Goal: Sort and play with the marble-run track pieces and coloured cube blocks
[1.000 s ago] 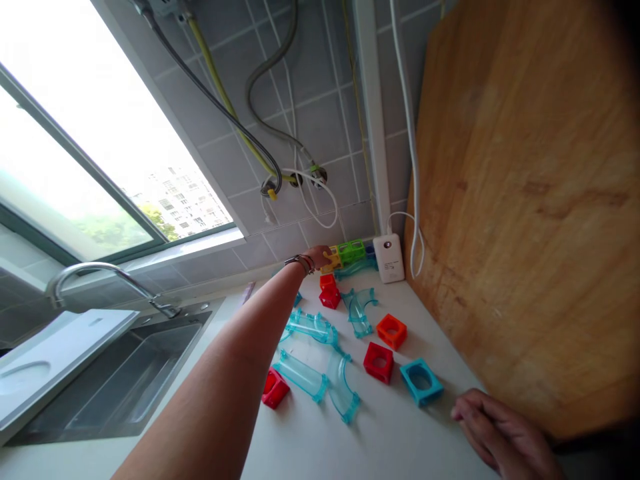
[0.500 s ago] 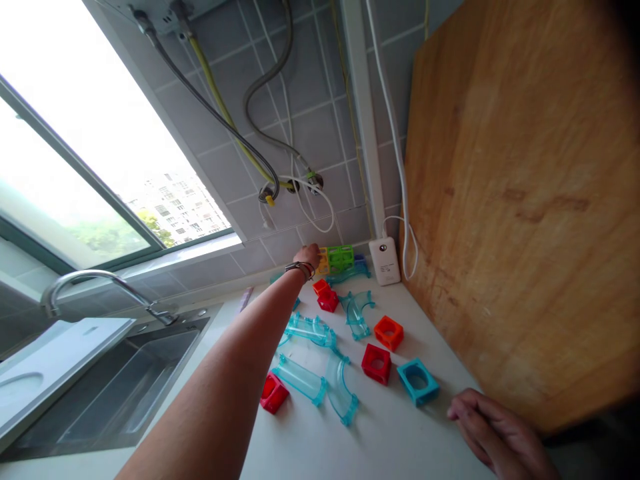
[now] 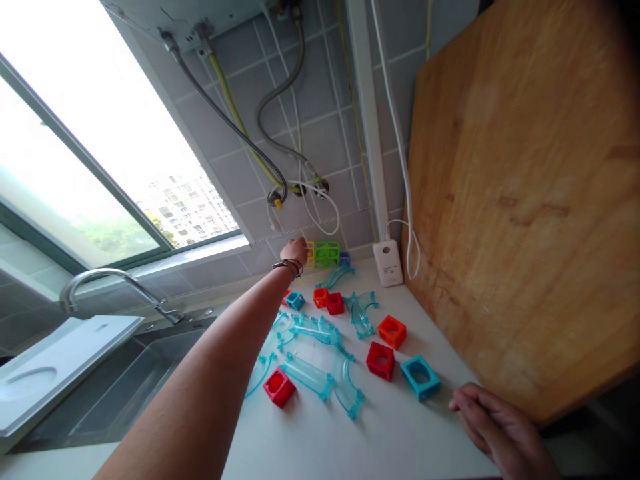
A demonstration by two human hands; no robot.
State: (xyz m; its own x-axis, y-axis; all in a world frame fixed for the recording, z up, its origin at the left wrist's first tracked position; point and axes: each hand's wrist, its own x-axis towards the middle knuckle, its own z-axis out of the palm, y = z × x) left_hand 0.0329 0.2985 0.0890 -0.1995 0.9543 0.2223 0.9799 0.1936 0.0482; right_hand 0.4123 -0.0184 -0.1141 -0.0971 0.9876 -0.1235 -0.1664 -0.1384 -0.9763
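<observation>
My left hand point(image 3: 294, 251) reaches far across the counter to the wall, its fingers closed on the end of a row of yellow point(image 3: 310, 255) and green blocks point(image 3: 327, 255). A blue-violet block point(image 3: 345, 259) stands at the row's right end. My right hand point(image 3: 487, 420) rests at the lower right, fingers curled together, beside a teal block point(image 3: 421, 378); whether it holds anything is hidden. Red blocks point(image 3: 381, 361), an orange block point(image 3: 392, 332) and several clear teal track pieces point(image 3: 307, 375) lie between the hands.
A sink point(image 3: 125, 393) with a curved faucet point(image 3: 115, 275) is on the left. On the right leans a large wooden board point(image 3: 520, 200), near a white device point(image 3: 387, 263) with a cable. Hoses point(image 3: 230, 117) hang on the tiled wall.
My left hand and the yellow and green row have moved left along the wall, away from the white device. The view has shifted slightly. My right hand stays in place.
</observation>
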